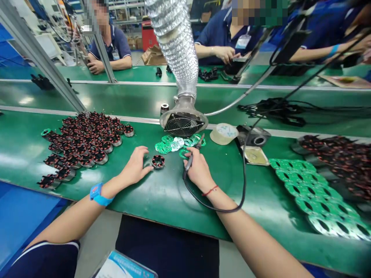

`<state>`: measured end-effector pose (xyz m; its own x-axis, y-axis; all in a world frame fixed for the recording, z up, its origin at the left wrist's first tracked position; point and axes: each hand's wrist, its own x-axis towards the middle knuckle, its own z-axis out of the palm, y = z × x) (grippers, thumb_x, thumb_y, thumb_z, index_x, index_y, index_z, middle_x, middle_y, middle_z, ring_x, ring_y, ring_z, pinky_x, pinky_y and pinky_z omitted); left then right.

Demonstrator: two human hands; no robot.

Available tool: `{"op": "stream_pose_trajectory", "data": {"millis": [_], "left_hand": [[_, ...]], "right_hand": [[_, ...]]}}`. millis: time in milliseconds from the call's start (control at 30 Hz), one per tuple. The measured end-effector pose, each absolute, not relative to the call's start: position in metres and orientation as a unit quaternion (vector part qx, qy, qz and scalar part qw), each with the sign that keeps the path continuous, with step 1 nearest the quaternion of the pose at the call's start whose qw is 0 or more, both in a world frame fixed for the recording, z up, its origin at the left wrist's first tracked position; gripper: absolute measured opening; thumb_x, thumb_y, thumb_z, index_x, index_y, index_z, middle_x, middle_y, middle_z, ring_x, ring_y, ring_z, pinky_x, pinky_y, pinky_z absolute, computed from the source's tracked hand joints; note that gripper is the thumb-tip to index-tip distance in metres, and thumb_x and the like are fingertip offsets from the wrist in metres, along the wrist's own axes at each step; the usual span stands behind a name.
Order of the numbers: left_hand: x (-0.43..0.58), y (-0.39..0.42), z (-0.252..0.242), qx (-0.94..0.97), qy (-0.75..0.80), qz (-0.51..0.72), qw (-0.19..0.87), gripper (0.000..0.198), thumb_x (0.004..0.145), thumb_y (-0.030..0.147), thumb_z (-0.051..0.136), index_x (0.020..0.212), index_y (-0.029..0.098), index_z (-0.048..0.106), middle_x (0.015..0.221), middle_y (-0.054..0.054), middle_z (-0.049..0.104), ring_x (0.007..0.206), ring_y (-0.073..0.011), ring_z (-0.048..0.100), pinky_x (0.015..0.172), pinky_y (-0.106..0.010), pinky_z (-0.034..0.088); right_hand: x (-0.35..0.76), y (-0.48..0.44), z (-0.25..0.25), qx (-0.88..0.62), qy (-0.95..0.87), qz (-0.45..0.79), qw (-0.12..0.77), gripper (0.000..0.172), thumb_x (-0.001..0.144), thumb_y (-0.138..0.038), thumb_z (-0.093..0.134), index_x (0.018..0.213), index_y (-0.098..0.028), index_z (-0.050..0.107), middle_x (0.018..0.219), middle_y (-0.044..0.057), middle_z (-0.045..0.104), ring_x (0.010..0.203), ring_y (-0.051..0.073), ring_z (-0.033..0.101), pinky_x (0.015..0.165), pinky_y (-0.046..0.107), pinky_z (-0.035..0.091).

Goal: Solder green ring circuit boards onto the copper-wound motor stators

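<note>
My left hand [135, 165] is open beside a single motor stator [158, 162] with copper windings, its thumb close to the stator's left edge. In my right hand [198, 170] is a soldering iron [189, 163], its tip pointing up and away from me, and its black cable loops down over my forearm. At the fingertips of that hand a green ring-shaped circuit board [183, 154] shows; whether they grip it I cannot tell. Just beyond lie several loose ring boards [164, 147], overlapping each other under the fume hood.
A fume extractor hood [184, 120] hangs over the work spot. Many stators [87, 143] cluster at left, more stators [342, 162] at right beside green board panels [315, 193]. A solder tin [224, 134] and an iron stand [255, 136] stand right of the hood. Co-workers [111, 46] sit opposite.
</note>
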<state>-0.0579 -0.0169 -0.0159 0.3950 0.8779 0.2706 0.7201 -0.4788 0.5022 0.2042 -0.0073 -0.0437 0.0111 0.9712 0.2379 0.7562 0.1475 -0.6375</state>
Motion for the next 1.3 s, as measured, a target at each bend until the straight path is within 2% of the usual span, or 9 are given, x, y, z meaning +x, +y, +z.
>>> {"op": "stream_pose_trajectory", "data": {"millis": [67,133,333,500,700,900,1100,1200,1300], "left_hand": [[-0.061,-0.014,-0.020,0.796,0.534,0.237,0.160,0.056,0.079,0.031,0.071,0.125,0.016,0.045,0.126,-0.017,0.049,0.121,-0.0325,0.046,0.101,-0.053,0.042],[-0.062,-0.009,-0.019,0.807,0.539,0.176,0.167,0.054,0.079,0.036,0.071,0.125,0.018,0.049,0.127,-0.015,0.051,0.119,-0.0336,0.046,0.101,-0.055,0.040],[-0.043,0.010,-0.007,0.857,0.430,0.150,0.241,0.052,0.080,0.035,0.071,0.128,0.024,0.053,0.137,-0.011,0.053,0.129,-0.0330,0.041,0.107,-0.055,0.032],[-0.015,0.017,-0.004,0.861,0.347,0.175,0.327,0.045,0.080,0.023,0.066,0.122,0.018,0.053,0.123,-0.012,0.061,0.113,-0.0263,0.057,0.098,-0.044,0.045],[0.006,0.019,-0.008,0.889,0.321,0.171,0.280,0.049,0.079,0.030,0.069,0.122,0.016,0.051,0.121,-0.015,0.059,0.114,-0.0294,0.054,0.100,-0.050,0.044],[-0.009,0.014,0.002,0.871,0.339,0.179,0.308,0.046,0.078,0.024,0.069,0.119,0.017,0.049,0.117,-0.012,0.060,0.106,-0.0248,0.059,0.093,-0.043,0.049],[-0.014,0.012,0.012,0.932,0.297,0.082,0.193,0.042,0.081,0.023,0.068,0.119,0.017,0.052,0.114,-0.012,0.058,0.107,-0.0279,0.054,0.093,-0.045,0.048],[-0.012,0.012,0.009,0.928,0.296,0.094,0.204,0.043,0.082,0.022,0.067,0.122,0.017,0.050,0.118,-0.013,0.057,0.109,-0.0274,0.054,0.094,-0.044,0.048],[-0.009,0.011,0.005,0.907,0.315,0.133,0.247,0.042,0.082,0.024,0.068,0.119,0.016,0.050,0.116,-0.012,0.058,0.109,-0.0262,0.055,0.094,-0.043,0.048]], "right_hand": [[0.205,-0.004,-0.042,-0.630,-0.692,0.166,0.311,0.044,0.079,-0.014,0.051,0.123,-0.018,0.049,0.098,0.010,0.069,0.091,0.026,0.060,0.083,0.042,0.048],[0.206,-0.004,-0.040,-0.625,-0.701,0.170,0.299,0.043,0.080,-0.013,0.052,0.122,-0.019,0.051,0.091,0.008,0.069,0.087,0.026,0.059,0.080,0.040,0.047],[0.202,-0.021,-0.037,-0.592,-0.731,0.185,0.285,0.042,0.080,-0.014,0.054,0.122,-0.020,0.049,0.084,0.004,0.066,0.084,0.025,0.059,0.078,0.039,0.048],[0.209,-0.034,-0.038,-0.580,-0.733,0.182,0.307,0.040,0.082,-0.013,0.050,0.121,-0.020,0.045,0.085,0.004,0.065,0.086,0.024,0.059,0.080,0.039,0.049],[0.220,-0.033,-0.040,-0.579,-0.730,0.168,0.323,0.050,0.077,-0.009,0.051,0.125,-0.020,0.042,0.099,0.008,0.066,0.095,0.026,0.060,0.087,0.045,0.050],[0.212,-0.031,-0.038,-0.552,-0.756,0.175,0.306,0.052,0.077,-0.010,0.056,0.126,-0.021,0.045,0.109,0.009,0.067,0.100,0.028,0.059,0.091,0.048,0.049],[0.214,-0.032,-0.033,-0.521,-0.782,0.138,0.313,0.038,0.089,-0.014,0.050,0.126,-0.021,0.049,0.102,0.007,0.073,0.094,0.026,0.064,0.081,0.044,0.052],[0.225,-0.043,-0.025,-0.501,-0.793,0.091,0.334,0.033,0.095,-0.020,0.048,0.128,-0.021,0.051,0.097,0.006,0.075,0.082,0.022,0.068,0.071,0.038,0.052],[0.234,-0.063,-0.021,-0.509,-0.756,0.046,0.409,0.027,0.093,-0.026,0.056,0.120,-0.022,0.058,0.101,0.008,0.075,0.080,0.021,0.071,0.069,0.034,0.053]]}}
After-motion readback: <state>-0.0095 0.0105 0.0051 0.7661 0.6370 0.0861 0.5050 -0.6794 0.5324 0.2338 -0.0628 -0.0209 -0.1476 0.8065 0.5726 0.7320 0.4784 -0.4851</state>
